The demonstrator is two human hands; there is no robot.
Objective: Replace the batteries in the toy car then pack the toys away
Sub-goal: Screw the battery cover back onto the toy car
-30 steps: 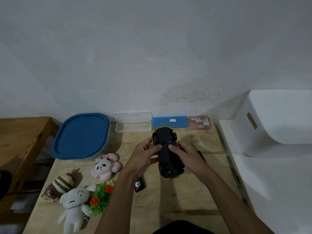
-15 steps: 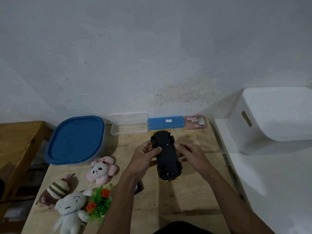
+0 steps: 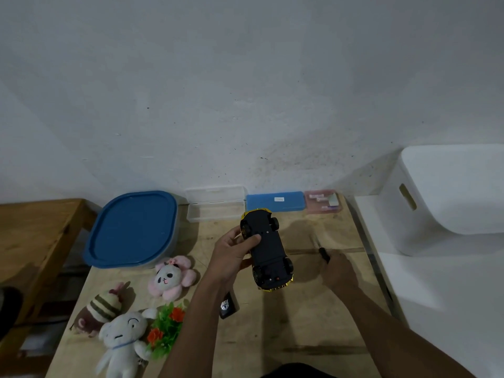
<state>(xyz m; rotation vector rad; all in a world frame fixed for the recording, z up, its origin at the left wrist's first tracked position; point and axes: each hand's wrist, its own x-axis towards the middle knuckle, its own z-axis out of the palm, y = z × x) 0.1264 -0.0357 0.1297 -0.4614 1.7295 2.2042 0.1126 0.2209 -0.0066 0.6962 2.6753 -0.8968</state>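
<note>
My left hand [image 3: 234,253] holds the yellow toy car [image 3: 268,248] upside down above the wooden table, its black underside and wheels facing up. To the right, my right hand [image 3: 339,271] rests on the table with its fingers closing around the black handle of a screwdriver [image 3: 321,251]; the metal shaft points away from me. A pink case with batteries [image 3: 323,201] lies against the wall. Four soft toys lie at the left: a pink panda flower [image 3: 170,278], a striped brown plush [image 3: 102,309], a white plush [image 3: 122,342] and a green plant toy [image 3: 166,328].
A blue-lidded tub [image 3: 133,230] stands at the back left, beside a clear open case [image 3: 215,205] and a blue case [image 3: 275,201]. A black remote [image 3: 227,306] lies under my left forearm. A white bin [image 3: 450,197] sits on a white surface at the right.
My right hand has left the car and dropped to the table at the right, onto the screwdriver. The left hand alone keeps the car, tilted slightly.
</note>
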